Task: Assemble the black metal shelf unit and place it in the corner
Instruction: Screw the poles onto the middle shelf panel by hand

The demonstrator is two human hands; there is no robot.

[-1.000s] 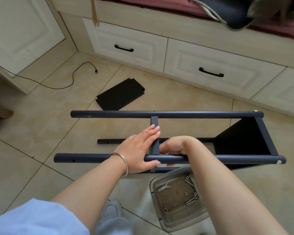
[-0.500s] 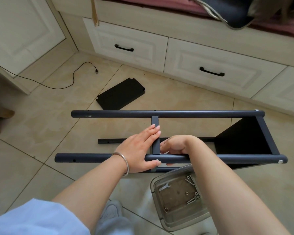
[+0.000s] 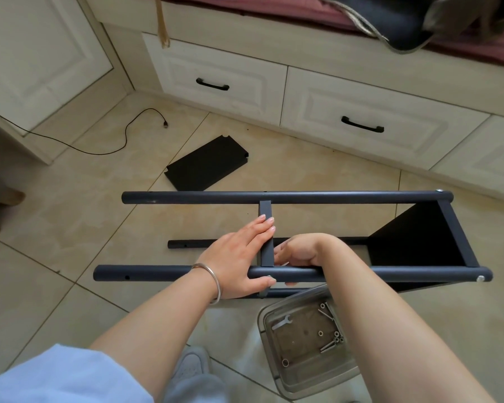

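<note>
Barely any change: my left hand (image 3: 239, 257) slid a touch nearer along the crossbar (image 3: 266, 228), thumb now under the near tube (image 3: 361, 274). Right hand (image 3: 300, 251) same grip.

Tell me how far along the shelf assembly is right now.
Done: one shelf panel sits bolted between the poles at the frame's right end. In hand: left hand steadies the middle crossbar while right hand works at its joint. Left: the loose shelf panel on the floor, then standing it in the corner.
</note>
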